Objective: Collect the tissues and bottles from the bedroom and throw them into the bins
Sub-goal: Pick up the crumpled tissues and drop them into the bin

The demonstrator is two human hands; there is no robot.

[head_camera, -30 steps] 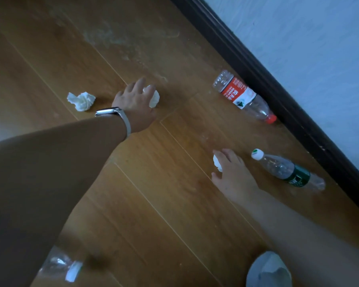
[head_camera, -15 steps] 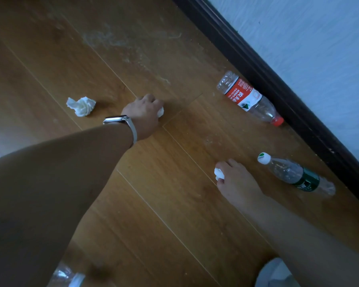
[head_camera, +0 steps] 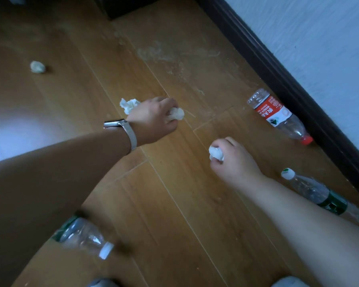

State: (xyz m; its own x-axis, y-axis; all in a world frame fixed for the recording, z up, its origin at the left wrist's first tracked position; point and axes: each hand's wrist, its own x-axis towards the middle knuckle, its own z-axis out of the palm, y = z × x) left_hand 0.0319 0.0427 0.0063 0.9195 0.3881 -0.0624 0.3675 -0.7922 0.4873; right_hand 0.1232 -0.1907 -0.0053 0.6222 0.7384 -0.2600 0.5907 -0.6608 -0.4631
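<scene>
Though half-hidden, tissue (head_camera: 176,115) inside left fingers (head_camera: 167,104)

- I see the tissue (head_camera: 129,105) is white.
- Red-capped bottle (head_camera: 276,114): clear, red-and-white label.
- White-capped bottle (head_camera: 319,194): clear, green label.
- Floor (head_camera: 174,204): brown wood grain, pale scuffs.
- Skirting (head_camera: 298,90): black.

Wooden floor planks (head_camera: 174,204) spread beneath the left hand (head_camera: 151,119) and the right hand (head_camera: 234,160), with a pale dusty smear (head_camera: 164,53) beyond the left hand. A dark skirting board (head_camera: 288,79) edges a pale wall (head_camera: 319,38) off to the right hand's right; a silver watch band (head_camera: 131,136) sits just behind the left hand
</scene>
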